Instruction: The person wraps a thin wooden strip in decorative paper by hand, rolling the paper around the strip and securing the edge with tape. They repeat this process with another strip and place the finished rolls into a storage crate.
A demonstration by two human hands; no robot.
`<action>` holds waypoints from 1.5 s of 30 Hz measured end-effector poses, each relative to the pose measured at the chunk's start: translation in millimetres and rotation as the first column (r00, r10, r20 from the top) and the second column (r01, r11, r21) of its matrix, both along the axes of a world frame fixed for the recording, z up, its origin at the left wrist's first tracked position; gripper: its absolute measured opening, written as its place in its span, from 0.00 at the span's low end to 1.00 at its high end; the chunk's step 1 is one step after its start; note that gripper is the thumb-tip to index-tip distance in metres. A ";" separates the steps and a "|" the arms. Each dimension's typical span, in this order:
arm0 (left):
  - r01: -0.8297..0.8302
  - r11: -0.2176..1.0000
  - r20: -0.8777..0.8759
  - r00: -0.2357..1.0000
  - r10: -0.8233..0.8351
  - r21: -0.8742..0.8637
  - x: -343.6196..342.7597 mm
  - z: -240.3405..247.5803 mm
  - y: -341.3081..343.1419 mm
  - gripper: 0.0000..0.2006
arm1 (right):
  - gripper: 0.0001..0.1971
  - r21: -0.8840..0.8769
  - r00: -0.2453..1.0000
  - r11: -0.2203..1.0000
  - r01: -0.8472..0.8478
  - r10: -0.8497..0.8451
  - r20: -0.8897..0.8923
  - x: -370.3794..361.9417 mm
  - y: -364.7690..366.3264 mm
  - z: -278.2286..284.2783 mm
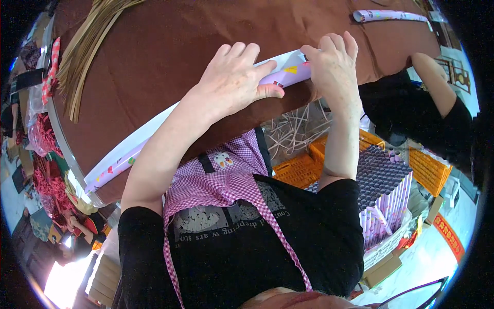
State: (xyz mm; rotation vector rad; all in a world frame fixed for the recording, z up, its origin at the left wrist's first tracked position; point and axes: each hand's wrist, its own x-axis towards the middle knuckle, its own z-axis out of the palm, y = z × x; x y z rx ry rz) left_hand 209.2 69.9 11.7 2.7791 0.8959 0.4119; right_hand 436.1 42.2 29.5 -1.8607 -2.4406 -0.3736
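A long sheet of lilac patterned paper point(112, 172), white on its inner side, lies partly rolled along the near edge of the brown-covered table point(170, 41). My left hand point(234, 77) grips the roll near its right part, thumb on the near side and index finger across the top, the other fingers curled. At the right end of the roll, my right hand point(335, 67) pinches the paper, its fingertips partly hidden. My left forearm covers the middle of the sheet.
A bundle of tan flat strips point(85, 59) lies at the table's far left. A rolled lilac tube point(389, 16) rests at the far right, near another person's arm point(435, 77). Many upright tubes point(378, 177) fill a white basket point(389, 244) beside orange crates point(432, 167).
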 end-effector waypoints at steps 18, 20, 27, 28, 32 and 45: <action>-0.181 0.896 0.114 0.963 0.246 -0.405 77.3 -22.1 37.1 0.16 | 0.10 0.190 0.971 0.980 0.059 -0.012 -0.240 11.2 -6.6 -18.1; -0.211 0.869 0.073 0.960 0.271 -0.448 79.7 -18.4 36.8 0.17 | 0.10 0.220 0.963 0.973 0.064 -0.002 -0.270 10.2 -8.5 -21.2; -0.252 0.849 0.091 0.940 0.329 -0.464 85.8 -17.8 33.5 0.15 | 0.09 0.292 0.945 0.950 0.115 -0.014 -0.328 9.7 -15.6 -23.9; -0.237 0.829 0.111 0.935 0.336 -0.506 85.8 -16.8 32.9 0.13 | 0.10 0.290 0.941 0.950 0.116 -0.011 -0.339 9.8 -16.3 -24.4; -0.225 0.829 0.140 0.930 0.339 -0.512 85.5 -20.9 34.8 0.12 | 0.10 0.288 0.929 0.950 0.122 -0.008 -0.369 11.1 -16.0 -25.5; -0.180 0.867 0.221 0.924 0.311 -0.465 83.4 -20.9 30.0 0.09 | 0.12 0.061 0.869 0.993 0.096 -0.054 -0.491 21.7 -14.7 -25.8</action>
